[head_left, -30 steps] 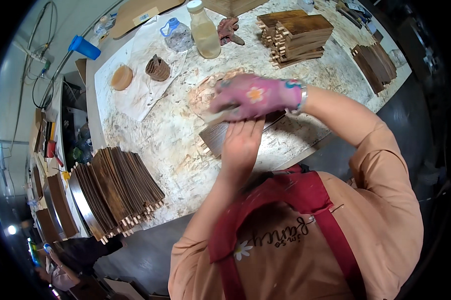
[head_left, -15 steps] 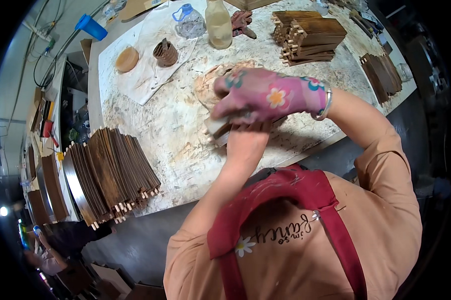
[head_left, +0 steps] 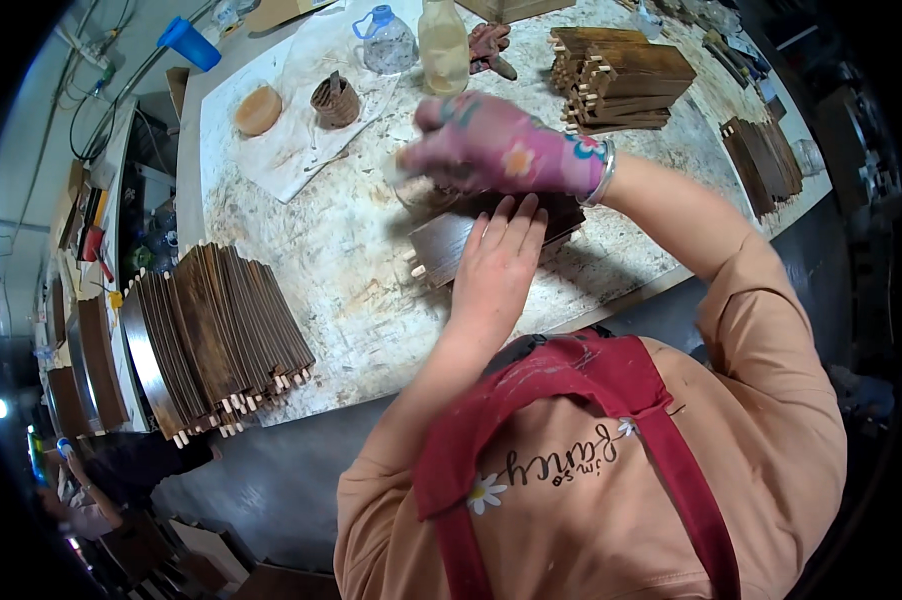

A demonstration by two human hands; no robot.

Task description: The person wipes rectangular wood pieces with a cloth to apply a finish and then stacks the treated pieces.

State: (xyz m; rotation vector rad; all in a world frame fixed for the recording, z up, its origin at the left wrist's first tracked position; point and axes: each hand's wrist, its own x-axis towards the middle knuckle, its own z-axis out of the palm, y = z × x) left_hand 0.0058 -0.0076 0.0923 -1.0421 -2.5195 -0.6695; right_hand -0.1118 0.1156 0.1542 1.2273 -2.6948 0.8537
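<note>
A dark brown wooden board (head_left: 437, 243) with short light pegs at its ends lies on the worktable in front of me. My left hand (head_left: 498, 245), bare, rests flat on it with the fingers stretched out. Just beyond, above the board's far side, is my right hand (head_left: 506, 148) in a pink flowered glove, smeared by motion. A pale, blurred cloth (head_left: 423, 193) shows under the gloved fingers, which look bent around it. Part of the board is hidden beneath both hands.
A row of pegged dark boards (head_left: 216, 330) stands at the left of the stained worktable (head_left: 341, 300). More boards are stacked (head_left: 636, 80) at the far right. Beyond my hands are a jug (head_left: 386, 45), a bottle (head_left: 443, 50), a ribbed cup (head_left: 335, 102) and a glove (head_left: 490, 50).
My right hand has moved left and away from me, and the cloth has shifted with it. My left hand, mostly covered before, now shows flat on the board.
</note>
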